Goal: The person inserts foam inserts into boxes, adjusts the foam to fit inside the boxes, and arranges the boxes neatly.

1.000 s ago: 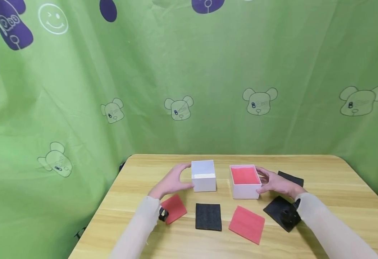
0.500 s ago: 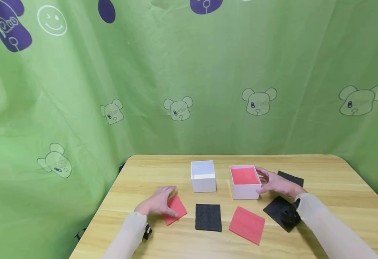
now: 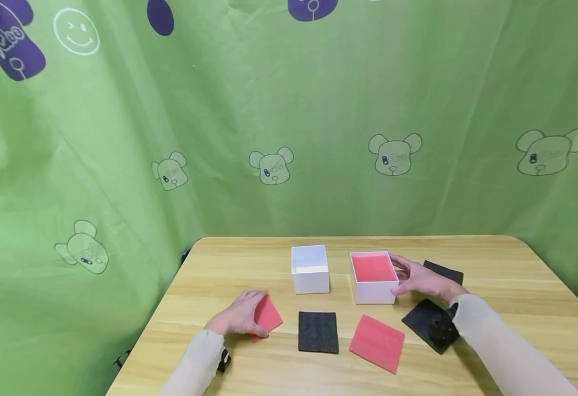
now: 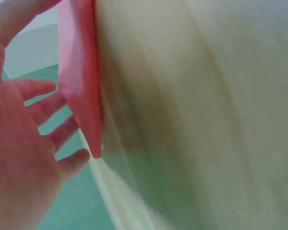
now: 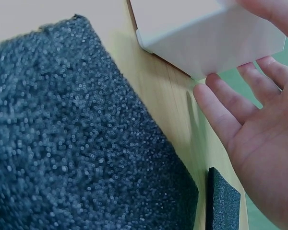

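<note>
Wooden table (image 3: pixel 491 330) with rounded far corners, taken as the landmark; items listed from its near edge outward. Near row, left to right: small red foam pad (image 3: pixel 268 315), partly covered by the left hand (image 3: pixel 239 317), whose fingers lie over its left side and whose thumb curls at its edge; in the left wrist view the pad's edge (image 4: pixel 79 81) stands lifted off the tabletop, fingers behind it, though the image is blurred and the grip itself cannot be fully made out. Black foam pad (image 3: pixel 318 331), flat, long axis running near to far. Larger red foam sheet (image 3: pixel 378 342), flat, turned at an angle to the table edge. Black foam sheet (image 3: pixel 429 324), partly hidden under the right sleeve and a dark wrist device. Middle row: empty white box (image 3: pixel 310 269), open top; white box lined with red foam (image 3: pixel 374 278), open top. The right hand (image 3: pixel 419 279) rests relaxed and spread against this box's right wall, fingers straight. Farther right of it, another black pad (image 3: pixel 443 271), partly hidden by the hand. Behind the table: green curtain (image 3: pixel 318 110) printed with bear heads and a winking smiley; no legible writing.
</note>
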The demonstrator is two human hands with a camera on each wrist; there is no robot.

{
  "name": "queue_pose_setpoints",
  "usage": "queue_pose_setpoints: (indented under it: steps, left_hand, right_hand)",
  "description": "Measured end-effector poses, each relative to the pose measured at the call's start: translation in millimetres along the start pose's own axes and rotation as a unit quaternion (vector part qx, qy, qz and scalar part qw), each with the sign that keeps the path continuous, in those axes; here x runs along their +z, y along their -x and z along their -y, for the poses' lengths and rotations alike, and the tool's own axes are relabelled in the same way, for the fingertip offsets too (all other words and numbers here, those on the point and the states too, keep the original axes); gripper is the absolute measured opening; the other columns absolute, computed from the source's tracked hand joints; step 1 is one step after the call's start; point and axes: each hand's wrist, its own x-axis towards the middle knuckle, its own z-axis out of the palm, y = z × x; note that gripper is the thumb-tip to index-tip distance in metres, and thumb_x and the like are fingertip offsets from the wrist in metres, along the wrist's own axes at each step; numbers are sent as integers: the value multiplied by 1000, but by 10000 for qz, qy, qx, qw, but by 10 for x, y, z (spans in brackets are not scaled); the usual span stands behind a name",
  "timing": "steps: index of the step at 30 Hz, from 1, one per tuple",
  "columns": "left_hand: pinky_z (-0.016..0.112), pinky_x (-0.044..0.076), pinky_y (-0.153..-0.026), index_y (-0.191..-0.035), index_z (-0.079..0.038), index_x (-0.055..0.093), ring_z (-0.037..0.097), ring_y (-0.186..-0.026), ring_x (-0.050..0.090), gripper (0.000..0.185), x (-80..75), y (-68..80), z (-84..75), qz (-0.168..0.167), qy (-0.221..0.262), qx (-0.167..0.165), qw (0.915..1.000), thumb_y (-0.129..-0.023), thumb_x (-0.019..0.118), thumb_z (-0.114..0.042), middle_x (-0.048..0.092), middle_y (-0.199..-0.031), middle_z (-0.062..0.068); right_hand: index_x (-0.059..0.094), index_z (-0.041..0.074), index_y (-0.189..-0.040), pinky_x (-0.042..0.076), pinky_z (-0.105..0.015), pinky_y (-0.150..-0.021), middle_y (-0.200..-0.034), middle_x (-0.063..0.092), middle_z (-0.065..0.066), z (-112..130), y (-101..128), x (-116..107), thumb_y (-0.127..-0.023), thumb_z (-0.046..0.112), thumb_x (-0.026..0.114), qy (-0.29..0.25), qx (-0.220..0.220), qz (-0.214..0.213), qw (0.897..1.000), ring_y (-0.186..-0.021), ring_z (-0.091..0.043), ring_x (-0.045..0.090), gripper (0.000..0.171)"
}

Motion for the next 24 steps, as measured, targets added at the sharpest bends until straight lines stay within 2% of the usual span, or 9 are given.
queue_pose_setpoints:
  steps: [3, 7, 15, 24]
  left_hand:
    - [45, 38, -100, -145, -3, 33, 27, -125, 38, 106, -22, 10, -13, 59, 38, -73, 9999, -62, 81, -48, 40, -143, 11]
    - [47, 35, -103, -146, -2, 30, 29, -127, 36, 113, -36, 9, -41, 126, 68, -303, 9994, -61, 80, -56, 38, -145, 13]
    - [45, 37, -101, -145, 1, 31, 29, -118, 41, 118, 30, -20, -53, -11, -473, -434, 9979, -57, 79, -61, 43, -136, 15]
    - [40, 43, -85, -131, 0, 47, 22, -99, 43, 98, 17, -63, -42, -102, -293, -586, 9978, -57, 80, -54, 47, -116, 10]
  right_hand:
    - [3, 1, -151, 42, -28, -98, -154, 8, -25, 5, -6, -4, -77, 8, 77, -24, 35, 16, 10000, -136, -45, 17, 106]
    - [3, 1, -151, 42, -28, -97, -154, 9, -25, 7, -3, 1, -76, 7, 78, -92, 5, 11, 10000, -136, -45, 17, 106]
    - [3, -1, -150, 41, -27, -98, -153, 10, -27, 14, -3, 1, -78, 10, 77, 122, 16, 3, 9999, -135, -46, 19, 104]
    - [5, 0, -150, 35, -46, -103, -153, 11, -27, -10, -4, 14, -77, 10, 78, 58, 22, -77, 10000, -135, -47, 19, 104]
